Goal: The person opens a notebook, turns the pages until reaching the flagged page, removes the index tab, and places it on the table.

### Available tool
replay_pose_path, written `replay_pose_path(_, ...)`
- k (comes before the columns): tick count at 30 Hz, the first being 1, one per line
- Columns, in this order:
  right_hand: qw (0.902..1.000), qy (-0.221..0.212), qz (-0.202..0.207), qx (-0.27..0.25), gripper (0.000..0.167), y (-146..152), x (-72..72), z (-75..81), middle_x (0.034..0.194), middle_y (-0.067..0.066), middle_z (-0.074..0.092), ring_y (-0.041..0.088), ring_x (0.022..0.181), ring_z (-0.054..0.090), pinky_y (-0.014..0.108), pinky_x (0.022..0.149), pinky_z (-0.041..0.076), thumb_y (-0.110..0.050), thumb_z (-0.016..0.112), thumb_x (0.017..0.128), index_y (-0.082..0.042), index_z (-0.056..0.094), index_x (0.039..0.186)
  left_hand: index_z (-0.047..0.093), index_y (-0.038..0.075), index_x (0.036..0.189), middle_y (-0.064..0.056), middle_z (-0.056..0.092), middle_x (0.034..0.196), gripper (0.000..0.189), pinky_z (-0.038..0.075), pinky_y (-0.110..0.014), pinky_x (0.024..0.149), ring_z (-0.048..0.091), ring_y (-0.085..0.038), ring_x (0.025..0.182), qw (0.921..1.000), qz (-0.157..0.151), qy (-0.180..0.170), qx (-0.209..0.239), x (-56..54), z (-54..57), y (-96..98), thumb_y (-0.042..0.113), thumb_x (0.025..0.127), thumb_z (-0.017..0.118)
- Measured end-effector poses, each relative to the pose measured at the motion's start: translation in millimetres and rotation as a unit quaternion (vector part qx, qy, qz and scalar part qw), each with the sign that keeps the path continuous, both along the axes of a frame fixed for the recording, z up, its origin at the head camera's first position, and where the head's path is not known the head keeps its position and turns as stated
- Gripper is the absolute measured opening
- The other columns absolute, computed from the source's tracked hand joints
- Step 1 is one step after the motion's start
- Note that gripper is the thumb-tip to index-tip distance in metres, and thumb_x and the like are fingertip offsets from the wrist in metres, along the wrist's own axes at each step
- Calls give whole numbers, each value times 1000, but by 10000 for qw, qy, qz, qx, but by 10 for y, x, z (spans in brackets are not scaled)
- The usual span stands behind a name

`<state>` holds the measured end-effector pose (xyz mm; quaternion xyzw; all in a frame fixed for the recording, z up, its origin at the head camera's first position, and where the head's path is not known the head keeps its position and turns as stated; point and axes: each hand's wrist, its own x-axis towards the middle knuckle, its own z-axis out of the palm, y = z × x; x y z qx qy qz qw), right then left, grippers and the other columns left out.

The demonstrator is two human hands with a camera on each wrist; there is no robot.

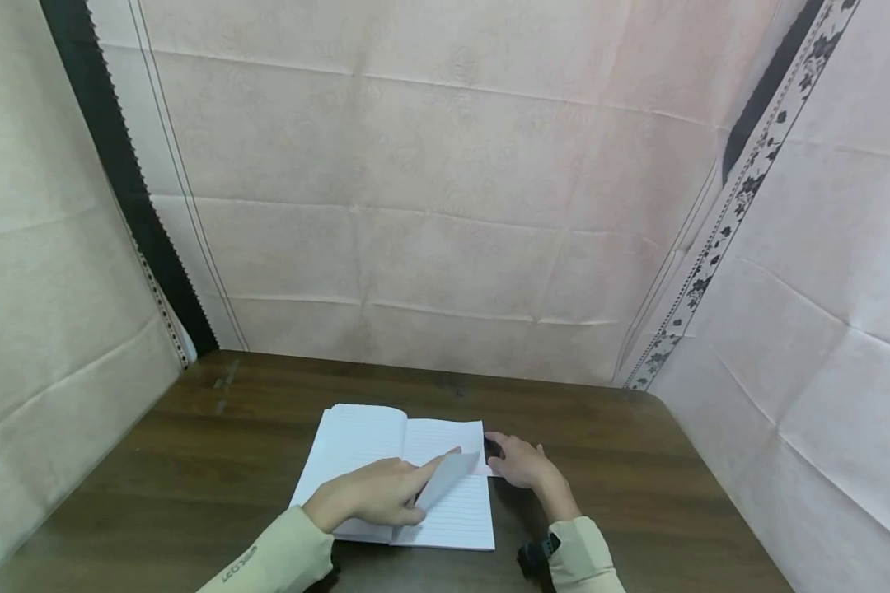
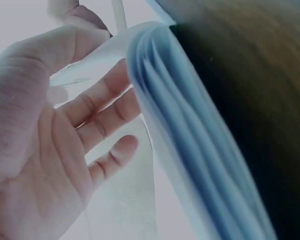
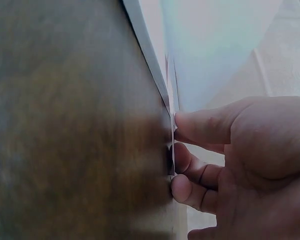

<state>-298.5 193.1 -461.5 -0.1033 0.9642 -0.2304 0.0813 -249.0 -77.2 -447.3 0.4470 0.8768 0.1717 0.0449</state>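
An open lined notebook [image 1: 386, 449] lies on the dark wooden table [image 1: 208, 445]. My left hand [image 1: 374, 494] rests on it with fingers nearly straight, their tips against a lifted, curling page [image 1: 448, 479]. In the left wrist view the left hand's palm [image 2: 50, 150] faces the camera and its fingers [image 2: 107, 102] touch that page beside the fanned page edges [image 2: 190, 135]. My right hand [image 1: 521, 463] sits at the notebook's right edge. Its thumb [image 3: 205, 125] and curled fingers [image 3: 190, 167] nip the thin page edge [image 3: 171, 100].
Pale cloth sheets [image 1: 445, 206] hang behind and on both sides of the table. Bare dark wood [image 1: 638, 461] lies right of the notebook and also in front of the cloth. A dark watch [image 1: 537, 553] is on my right wrist.
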Motion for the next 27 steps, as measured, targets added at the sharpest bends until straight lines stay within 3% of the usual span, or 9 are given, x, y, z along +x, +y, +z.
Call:
replay_pose_path(6,10000,24,14,25,49,-6,0,12,104,12,65,36,103,61,76,106,14,-19,65,96,-10,54,143,5,20,162,12,34,57,100,31,-18,48,27,-2,49,9985,100,359,400,-28,58,-31,12,86,69)
replay_pose_path(10,10000,2,-15,5,49,-10,-3,7,104,12,65,35,102,61,76,106,14,-19,66,96,-10,55,143,5,20,162,13,30,56,101,28,-19,49,24,-2,50,9973,176,519,483,-52,70,-51,13,85,69)
replay_pose_path(27,9999,132,2,-99,51,-15,-2,-51,126,20,64,44,125,54,77,105,14,-19,67,94,-10,55,142,2,31,162,12,32,55,97,34,-21,52,27,-2,48,9934,533,113,1012,-98,206,-183,18,92,67)
